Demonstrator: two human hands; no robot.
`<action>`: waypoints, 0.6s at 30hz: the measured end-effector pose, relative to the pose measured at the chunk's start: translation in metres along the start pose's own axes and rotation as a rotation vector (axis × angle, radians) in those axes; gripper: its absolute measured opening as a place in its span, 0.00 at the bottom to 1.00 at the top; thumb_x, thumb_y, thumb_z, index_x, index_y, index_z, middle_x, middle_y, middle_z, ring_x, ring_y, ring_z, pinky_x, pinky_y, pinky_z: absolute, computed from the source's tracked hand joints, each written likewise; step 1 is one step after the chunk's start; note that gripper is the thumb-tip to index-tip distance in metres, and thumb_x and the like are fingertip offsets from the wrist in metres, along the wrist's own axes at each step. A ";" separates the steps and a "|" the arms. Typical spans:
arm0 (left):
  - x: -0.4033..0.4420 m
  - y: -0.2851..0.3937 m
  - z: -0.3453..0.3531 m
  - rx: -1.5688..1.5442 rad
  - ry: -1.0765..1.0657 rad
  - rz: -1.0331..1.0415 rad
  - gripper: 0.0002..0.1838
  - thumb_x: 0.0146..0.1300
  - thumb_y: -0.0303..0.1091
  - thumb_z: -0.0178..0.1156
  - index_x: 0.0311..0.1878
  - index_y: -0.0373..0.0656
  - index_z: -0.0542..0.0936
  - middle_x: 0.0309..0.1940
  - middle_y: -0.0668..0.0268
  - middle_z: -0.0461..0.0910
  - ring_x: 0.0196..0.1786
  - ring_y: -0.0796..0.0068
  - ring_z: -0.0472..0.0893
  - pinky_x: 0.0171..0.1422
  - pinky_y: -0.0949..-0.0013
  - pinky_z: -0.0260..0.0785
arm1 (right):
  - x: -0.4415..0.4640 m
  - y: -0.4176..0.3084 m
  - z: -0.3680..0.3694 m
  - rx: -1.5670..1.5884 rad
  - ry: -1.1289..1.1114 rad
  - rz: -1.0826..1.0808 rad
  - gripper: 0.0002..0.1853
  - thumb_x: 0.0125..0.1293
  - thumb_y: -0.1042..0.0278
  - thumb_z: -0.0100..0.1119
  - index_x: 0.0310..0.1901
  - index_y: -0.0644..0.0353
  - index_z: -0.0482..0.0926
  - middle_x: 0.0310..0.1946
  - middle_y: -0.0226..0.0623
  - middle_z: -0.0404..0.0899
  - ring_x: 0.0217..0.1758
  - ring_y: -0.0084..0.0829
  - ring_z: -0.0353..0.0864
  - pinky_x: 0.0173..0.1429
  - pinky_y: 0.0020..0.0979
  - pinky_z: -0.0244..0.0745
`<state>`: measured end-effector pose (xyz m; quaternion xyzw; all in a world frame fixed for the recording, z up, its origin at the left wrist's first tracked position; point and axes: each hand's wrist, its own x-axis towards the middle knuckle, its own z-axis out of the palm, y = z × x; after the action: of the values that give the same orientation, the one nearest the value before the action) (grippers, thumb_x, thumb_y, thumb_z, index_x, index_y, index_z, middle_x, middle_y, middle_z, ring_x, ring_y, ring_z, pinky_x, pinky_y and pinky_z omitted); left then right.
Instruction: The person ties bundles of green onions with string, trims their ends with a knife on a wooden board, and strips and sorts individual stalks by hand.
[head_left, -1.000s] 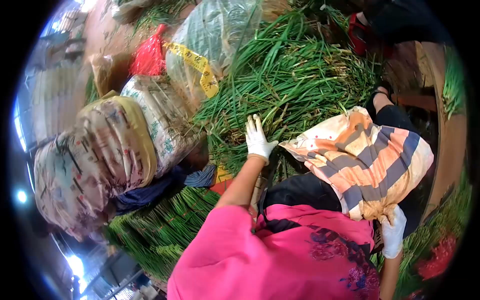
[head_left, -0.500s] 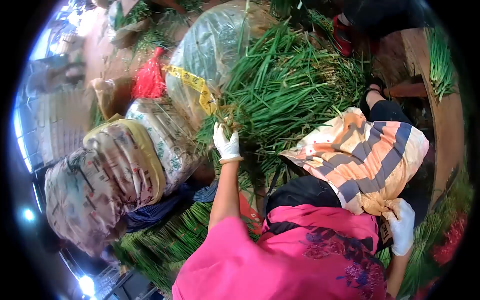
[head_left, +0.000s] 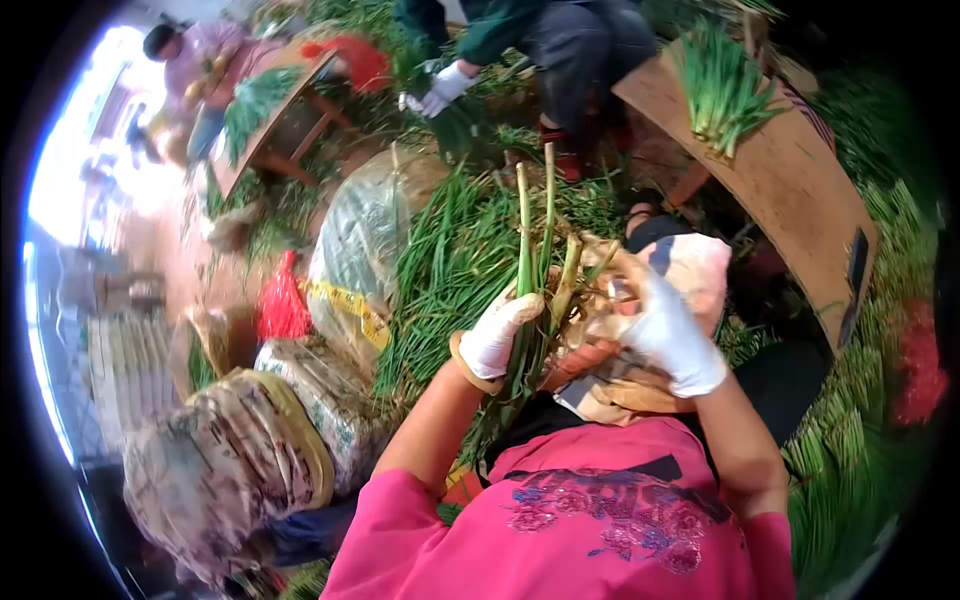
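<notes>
A small bunch of green onions (head_left: 525, 240) stands in my gloved left hand (head_left: 503, 332), in front of my chest. Their pale stalk ends point up and away, and the green leaves hang below the fist. Close to the right of the stalks is my gloved right hand (head_left: 668, 325), its fingers smeared by motion among brownish outer leaves. Whether it grips any of them is unclear. Beneath both hands a patterned cloth (head_left: 690, 270) covers my lap. A large heap of green onions (head_left: 445, 260) lies just beyond my left hand.
A clear plastic bag (head_left: 365, 215) and wrapped bundles (head_left: 235, 450) stand at left, near red netting (head_left: 283, 300). On the right, a wooden bench (head_left: 770, 190) carries a green onion bunch (head_left: 722, 90). A co-worker's gloved hands (head_left: 445, 90) handle greens ahead.
My left hand has come back from the heap with green onions. My right hand has left the cloth's edge and risen beside them. The view has tilted up, showing co-workers.
</notes>
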<state>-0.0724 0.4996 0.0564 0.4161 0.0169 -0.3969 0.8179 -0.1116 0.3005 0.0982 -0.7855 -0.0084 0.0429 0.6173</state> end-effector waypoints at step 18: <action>0.038 -0.038 0.078 0.033 -0.087 -0.184 0.24 0.55 0.33 0.62 0.54 0.34 0.71 0.40 0.59 0.79 0.39 0.69 0.80 0.45 0.65 0.77 | -0.092 0.056 -0.177 -0.395 0.546 -0.099 0.15 0.55 0.74 0.65 0.45 0.65 0.77 0.51 0.36 0.77 0.45 0.23 0.76 0.44 0.23 0.73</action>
<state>-0.0955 0.4081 0.0684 0.4086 0.0130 -0.4882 0.7710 -0.1912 0.1099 0.0906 -0.8712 0.1108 -0.2013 0.4339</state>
